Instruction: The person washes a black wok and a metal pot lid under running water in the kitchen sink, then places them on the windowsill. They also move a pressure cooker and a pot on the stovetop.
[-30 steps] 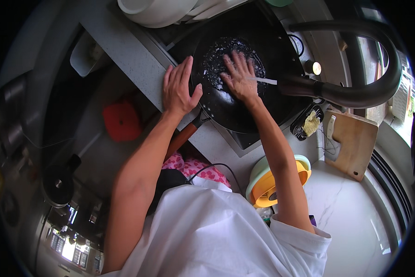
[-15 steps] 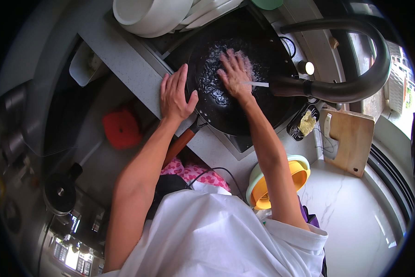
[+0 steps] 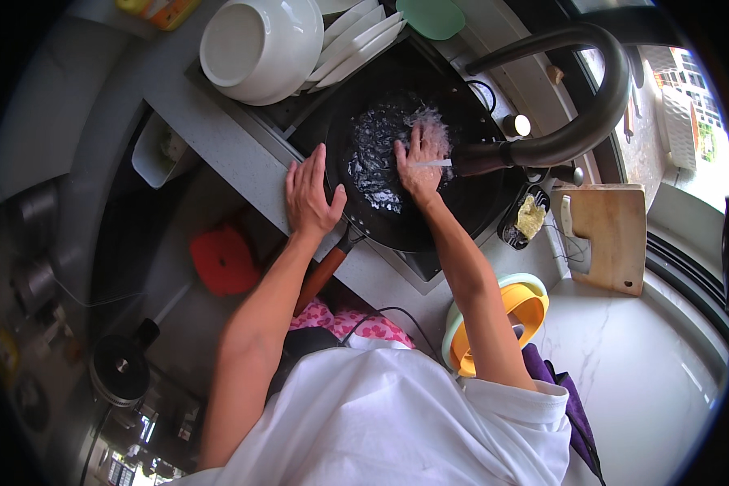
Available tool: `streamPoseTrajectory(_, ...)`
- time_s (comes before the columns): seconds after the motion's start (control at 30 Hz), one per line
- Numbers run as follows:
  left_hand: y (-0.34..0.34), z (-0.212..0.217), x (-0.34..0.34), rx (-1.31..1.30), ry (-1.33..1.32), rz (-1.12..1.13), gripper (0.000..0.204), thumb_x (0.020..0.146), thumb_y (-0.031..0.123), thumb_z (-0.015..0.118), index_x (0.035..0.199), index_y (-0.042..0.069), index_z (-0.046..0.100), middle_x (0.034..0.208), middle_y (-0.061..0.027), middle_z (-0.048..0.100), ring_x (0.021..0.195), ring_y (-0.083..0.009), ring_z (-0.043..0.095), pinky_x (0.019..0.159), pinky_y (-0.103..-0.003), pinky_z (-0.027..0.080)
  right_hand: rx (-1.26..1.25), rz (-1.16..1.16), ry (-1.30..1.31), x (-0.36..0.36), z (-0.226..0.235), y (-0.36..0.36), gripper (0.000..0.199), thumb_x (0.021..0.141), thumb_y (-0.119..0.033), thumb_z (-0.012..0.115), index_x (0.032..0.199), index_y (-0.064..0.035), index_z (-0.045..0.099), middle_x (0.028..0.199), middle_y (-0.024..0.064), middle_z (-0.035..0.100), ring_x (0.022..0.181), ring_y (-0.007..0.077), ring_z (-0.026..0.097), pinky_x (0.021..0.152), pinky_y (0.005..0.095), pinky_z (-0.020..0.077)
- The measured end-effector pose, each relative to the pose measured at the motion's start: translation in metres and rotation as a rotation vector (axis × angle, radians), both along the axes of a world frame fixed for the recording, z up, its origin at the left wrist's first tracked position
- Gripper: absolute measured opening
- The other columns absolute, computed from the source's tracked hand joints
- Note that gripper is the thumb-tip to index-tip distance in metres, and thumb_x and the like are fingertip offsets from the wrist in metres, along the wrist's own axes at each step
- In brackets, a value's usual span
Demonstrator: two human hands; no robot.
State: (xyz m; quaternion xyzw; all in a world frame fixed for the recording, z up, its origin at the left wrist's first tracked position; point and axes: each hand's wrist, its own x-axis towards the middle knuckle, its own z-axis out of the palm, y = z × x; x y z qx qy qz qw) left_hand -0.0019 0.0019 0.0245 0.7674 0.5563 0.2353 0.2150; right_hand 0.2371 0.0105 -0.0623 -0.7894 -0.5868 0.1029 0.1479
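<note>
A large black wok (image 3: 470, 198) with a wooden handle (image 3: 322, 279) rests over the sink, its handle pointing toward me. Water pools and ripples in its bottom. From the dark faucet (image 3: 534, 152) at the right a stream runs onto my right hand (image 3: 419, 166), which lies spread inside the wok, fingers in splashing water. Whether anything is beneath that palm is hidden. My left hand (image 3: 311, 194) is flat with fingers stretched, resting at the wok's near left rim, thumb apart.
Upturned white bowls (image 3: 259, 53) and white plates (image 3: 360, 40) stand behind the wok. Right of it are a black holder with a yellow sponge (image 3: 530, 217), a wooden cutting board (image 3: 615, 235) and a yellow basin (image 3: 526, 312). A red object (image 3: 225, 261) lies below the counter at left.
The view has shifted, so more of the bowls and plates shows. My right hand has moved slightly within the wok, still under the stream; my left hand stays at the rim.
</note>
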Motion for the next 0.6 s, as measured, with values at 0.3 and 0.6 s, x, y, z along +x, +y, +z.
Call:
streamPoseTrajectory(0.3, -0.005, 0.003, 0.002, 0.109, -0.109, 0.017, 0.064, 0.082, 0.025, 0.06, 0.142, 0.005, 0.048, 0.144, -0.0167, 0.05, 0.134, -0.0354, 0.045, 0.115, -0.052, 0.029, -0.051, 0.852, -0.192, 0.089, 0.056, 0.031, 0.039, 0.082, -0.025, 0.067, 0.119, -0.0117, 0.066, 0.142, 0.0102, 0.052, 0.141, 0.0326, 0.038, 0.118, 0.0525, 0.0259)
streamPoseTrajectory(0.6, 0.037, -0.013, 0.112, 0.09, 0.201, -0.507, 0.051, 0.087, 0.023, 0.062, 0.135, 0.006, 0.055, 0.146, -0.018, 0.046, 0.138, -0.0356, 0.039, 0.114, -0.054, 0.03, -0.218, -0.162, -0.363, 0.218, 0.121, 0.06, 0.031, 0.093, -0.031, 0.052, 0.096, -0.0111, 0.075, 0.095, 0.0153, 0.072, 0.091, 0.0323, 0.071, 0.081, 0.045, 0.0544)
